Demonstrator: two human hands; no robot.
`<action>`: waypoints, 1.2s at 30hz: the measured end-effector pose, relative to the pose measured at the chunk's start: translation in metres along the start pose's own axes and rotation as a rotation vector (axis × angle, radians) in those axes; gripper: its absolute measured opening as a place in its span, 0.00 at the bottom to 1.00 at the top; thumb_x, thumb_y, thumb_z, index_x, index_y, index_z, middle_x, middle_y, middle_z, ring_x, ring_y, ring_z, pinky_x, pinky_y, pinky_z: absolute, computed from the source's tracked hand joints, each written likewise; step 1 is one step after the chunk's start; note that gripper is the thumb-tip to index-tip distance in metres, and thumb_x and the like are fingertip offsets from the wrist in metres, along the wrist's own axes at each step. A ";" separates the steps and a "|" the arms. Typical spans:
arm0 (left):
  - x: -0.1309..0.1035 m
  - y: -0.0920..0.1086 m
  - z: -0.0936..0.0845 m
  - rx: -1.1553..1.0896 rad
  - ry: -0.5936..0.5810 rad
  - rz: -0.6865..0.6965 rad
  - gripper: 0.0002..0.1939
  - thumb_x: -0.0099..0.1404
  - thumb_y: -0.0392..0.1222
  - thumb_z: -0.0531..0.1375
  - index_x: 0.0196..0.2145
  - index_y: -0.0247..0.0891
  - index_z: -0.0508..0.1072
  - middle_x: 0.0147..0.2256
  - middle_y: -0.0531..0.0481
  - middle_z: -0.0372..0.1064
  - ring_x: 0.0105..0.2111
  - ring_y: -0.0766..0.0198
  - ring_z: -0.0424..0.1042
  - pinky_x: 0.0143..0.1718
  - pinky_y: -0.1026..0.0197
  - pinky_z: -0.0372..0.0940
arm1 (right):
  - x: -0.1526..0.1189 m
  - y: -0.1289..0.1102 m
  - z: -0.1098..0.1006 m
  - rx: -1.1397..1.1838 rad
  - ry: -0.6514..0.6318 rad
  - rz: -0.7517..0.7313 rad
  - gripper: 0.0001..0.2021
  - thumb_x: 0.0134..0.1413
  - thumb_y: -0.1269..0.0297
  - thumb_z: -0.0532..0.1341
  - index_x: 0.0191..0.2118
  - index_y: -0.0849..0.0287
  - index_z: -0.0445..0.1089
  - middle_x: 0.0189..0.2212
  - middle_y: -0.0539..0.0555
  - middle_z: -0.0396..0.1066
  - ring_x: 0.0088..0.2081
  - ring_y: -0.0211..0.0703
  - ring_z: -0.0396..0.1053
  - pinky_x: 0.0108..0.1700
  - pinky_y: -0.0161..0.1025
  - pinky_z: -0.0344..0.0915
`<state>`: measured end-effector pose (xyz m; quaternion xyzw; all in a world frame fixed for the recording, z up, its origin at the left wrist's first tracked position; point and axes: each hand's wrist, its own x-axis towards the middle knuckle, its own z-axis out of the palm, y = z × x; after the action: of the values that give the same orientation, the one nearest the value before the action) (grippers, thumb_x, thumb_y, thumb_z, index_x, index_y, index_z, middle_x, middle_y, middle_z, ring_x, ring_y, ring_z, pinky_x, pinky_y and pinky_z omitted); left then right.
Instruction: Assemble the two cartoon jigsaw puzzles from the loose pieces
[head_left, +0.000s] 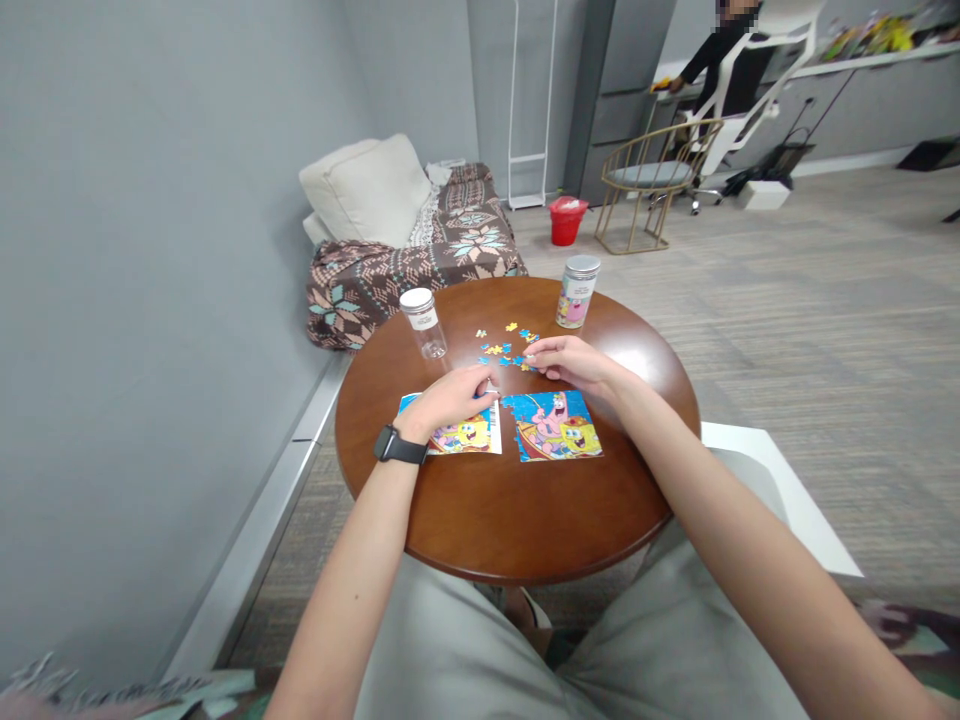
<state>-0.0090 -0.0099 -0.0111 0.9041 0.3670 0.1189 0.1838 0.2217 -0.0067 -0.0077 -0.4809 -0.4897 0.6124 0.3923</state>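
Observation:
On the round brown table lies a partly assembled cartoon puzzle (pixel 559 428), its left edge uneven. Left of it is a printed picture card (pixel 469 435) with the same cartoon. My left hand (pixel 459 395) rests over the card's top, fingers curled; whatever its fingertips may hold is too small to tell. Loose blue and yellow puzzle pieces (pixel 504 350) are scattered beyond the puzzle. My right hand (pixel 564 360) is at the right side of those pieces, thumb and fingertips pinched on a small puzzle piece.
A clear jar with a white lid (pixel 424 322) stands at the table's back left, and a labelled jar (pixel 577 292) at the back right. Behind are a covered sofa (pixel 420 260), a red bin (pixel 567 221), a gold-framed chair (pixel 649 176) and a seated person.

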 end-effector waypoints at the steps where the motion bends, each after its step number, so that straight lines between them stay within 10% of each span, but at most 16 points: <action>1: 0.000 0.000 0.000 0.000 0.001 -0.001 0.07 0.64 0.42 0.55 0.37 0.37 0.68 0.29 0.53 0.62 0.27 0.65 0.61 0.30 0.62 0.55 | -0.001 -0.001 0.000 0.050 -0.010 0.015 0.06 0.42 0.76 0.67 0.29 0.63 0.71 0.24 0.49 0.71 0.23 0.30 0.63 0.23 0.28 0.58; 29: 0.000 -0.002 0.002 0.006 -0.003 0.002 0.07 0.64 0.43 0.54 0.35 0.38 0.68 0.27 0.54 0.62 0.26 0.65 0.60 0.29 0.62 0.54 | -0.001 0.001 0.003 0.190 -0.056 0.102 0.07 0.49 0.81 0.65 0.33 0.63 0.74 0.32 0.54 0.78 0.34 0.34 0.76 0.44 0.30 0.73; 36: 0.000 -0.001 0.001 0.010 0.001 -0.002 0.06 0.64 0.42 0.54 0.33 0.38 0.67 0.27 0.54 0.62 0.26 0.65 0.60 0.29 0.62 0.54 | -0.002 0.000 0.004 0.146 -0.039 0.107 0.05 0.52 0.79 0.63 0.31 0.63 0.74 0.28 0.52 0.76 0.25 0.29 0.70 0.32 0.25 0.70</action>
<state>-0.0094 -0.0096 -0.0123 0.9045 0.3686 0.1173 0.1793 0.2183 -0.0093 -0.0068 -0.4645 -0.4248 0.6757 0.3837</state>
